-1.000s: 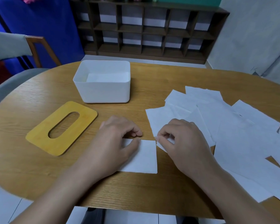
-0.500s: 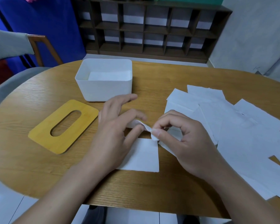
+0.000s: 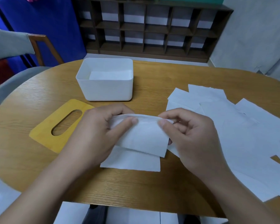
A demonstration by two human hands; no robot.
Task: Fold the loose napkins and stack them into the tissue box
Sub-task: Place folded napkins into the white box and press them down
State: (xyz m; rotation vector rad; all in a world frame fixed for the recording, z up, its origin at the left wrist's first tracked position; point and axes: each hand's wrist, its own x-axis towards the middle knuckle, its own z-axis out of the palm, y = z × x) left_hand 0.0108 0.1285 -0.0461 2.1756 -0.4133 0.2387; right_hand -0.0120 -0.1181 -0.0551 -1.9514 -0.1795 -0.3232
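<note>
Just above the near middle of the wooden table, both hands held 1 napkin by its raised top fold. The left hand pinched the fold near its left end, thumb on the near face and fingers curled behind. The right hand pinched the right end the same way, thumb tip pressed on the paper and the other fingers curled loosely behind it. The 2 hands sat a short way apart, with the fold stretched between them. The napkin's upper layer hung down toward the viewer over its lower part, which lay flat on the table with its near edge square to the table's edge.

Beyond the hands stood the white tissue box, open at the top, with a flat stack of folded napkins lying inside against its right wall. Left of the hands, the yellow lid with its oval slot lay flat on the table, near the box but not touching it. To the right, the loose napkins lay spread and overlapping across the table, reaching its right edge; the nearest sheet passed under the right hand.

A grey chair with a wooden frame stood at the far left, and a dark wooden shelf unit lined the back wall.
</note>
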